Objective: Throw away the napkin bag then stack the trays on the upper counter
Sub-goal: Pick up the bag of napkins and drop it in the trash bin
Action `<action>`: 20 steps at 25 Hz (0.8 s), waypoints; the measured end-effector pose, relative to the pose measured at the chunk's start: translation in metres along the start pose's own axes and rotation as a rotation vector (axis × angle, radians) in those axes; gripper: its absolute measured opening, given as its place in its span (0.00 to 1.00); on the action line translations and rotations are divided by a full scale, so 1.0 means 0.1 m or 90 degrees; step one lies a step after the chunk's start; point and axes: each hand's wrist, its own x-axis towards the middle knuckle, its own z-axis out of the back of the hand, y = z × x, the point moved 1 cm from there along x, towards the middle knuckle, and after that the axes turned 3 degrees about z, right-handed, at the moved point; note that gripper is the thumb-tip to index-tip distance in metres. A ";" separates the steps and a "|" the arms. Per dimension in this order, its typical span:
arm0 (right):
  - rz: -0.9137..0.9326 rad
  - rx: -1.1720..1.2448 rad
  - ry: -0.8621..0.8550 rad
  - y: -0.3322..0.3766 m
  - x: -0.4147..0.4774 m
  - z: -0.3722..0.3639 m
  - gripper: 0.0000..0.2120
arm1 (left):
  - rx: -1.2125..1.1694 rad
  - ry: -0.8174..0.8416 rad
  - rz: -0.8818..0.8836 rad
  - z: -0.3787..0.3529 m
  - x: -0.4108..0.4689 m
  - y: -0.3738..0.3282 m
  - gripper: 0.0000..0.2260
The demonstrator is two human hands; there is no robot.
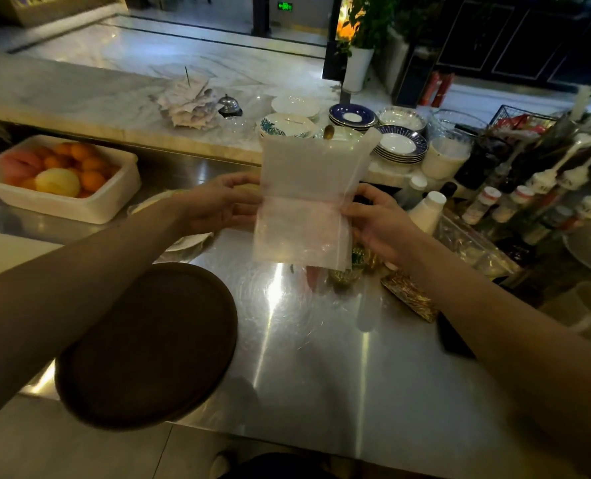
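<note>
Two hands on the napkin bag (304,202) right now, and I see it held up in the air above the steel desk (321,340). The left hand (218,202) has its grip pinching the bag's left edge about halfway up, fingers curled behind the plastic. The right hand (377,223) pinches the right edge at the same height, thumb on the front. The bag hangs upright between them, translucent and flat, with a fold line across its middle; I cannot tell whether anything is inside.

Below and to the left, a dark round tray (148,344) lies on the desk's near edge, partly overhanging it, under my left forearm. A pale plate (187,242) sits just beyond it. Further left, a white tub (79,205) holds oranges and other fruit. On the marble upper counter (79,95) behind I see stacked saucers (401,145), a call bell (229,105) and a spike of paper slips (188,102). Bottles (542,188) crowd the right side.
</note>
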 end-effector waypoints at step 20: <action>0.143 -0.143 0.104 0.63 -0.06 -0.41 0.14 | 0.373 0.011 0.005 -0.26 -0.31 -0.65 0.08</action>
